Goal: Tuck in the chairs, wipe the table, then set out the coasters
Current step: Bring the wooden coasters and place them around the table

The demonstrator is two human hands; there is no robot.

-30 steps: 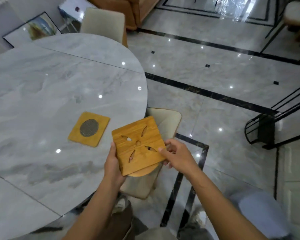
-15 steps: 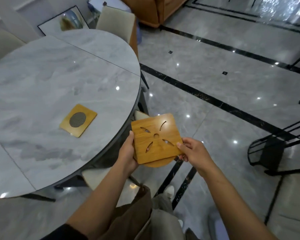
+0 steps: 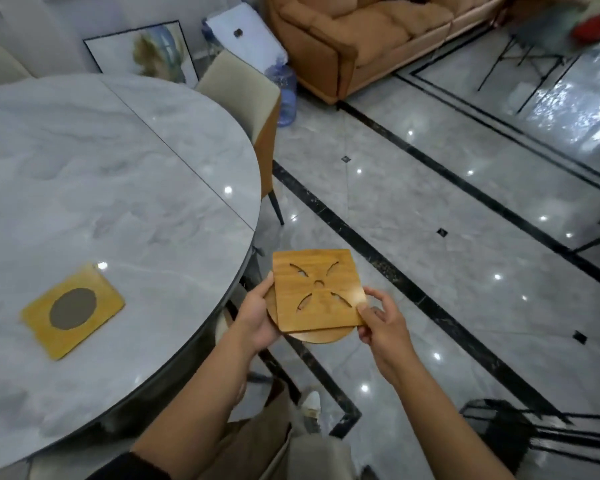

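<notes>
A square wooden coaster with petal cut-outs (image 3: pixel 317 289) lies on top of a round wooden coaster (image 3: pixel 312 336); both are held over the floor just right of the table edge. My left hand (image 3: pixel 257 315) grips the stack's left side. My right hand (image 3: pixel 378 318) pinches the square coaster's lower right corner. On the grey marble table (image 3: pixel 118 188) lies a square wooden coaster with a grey round centre (image 3: pixel 72 310), near the front left. A cream chair (image 3: pixel 243 95) stands tucked at the table's far side.
An orange sofa (image 3: pixel 354 32) stands at the back. A framed picture (image 3: pixel 142 51) and a water bottle (image 3: pixel 286 95) sit by the wall. A black wire rack (image 3: pixel 541 434) is at the lower right. Glossy tiled floor stretches to the right.
I have moved round the table's right side; the coaster stack went from above the table edge to out over the floor. Both hands keep their hold on it.
</notes>
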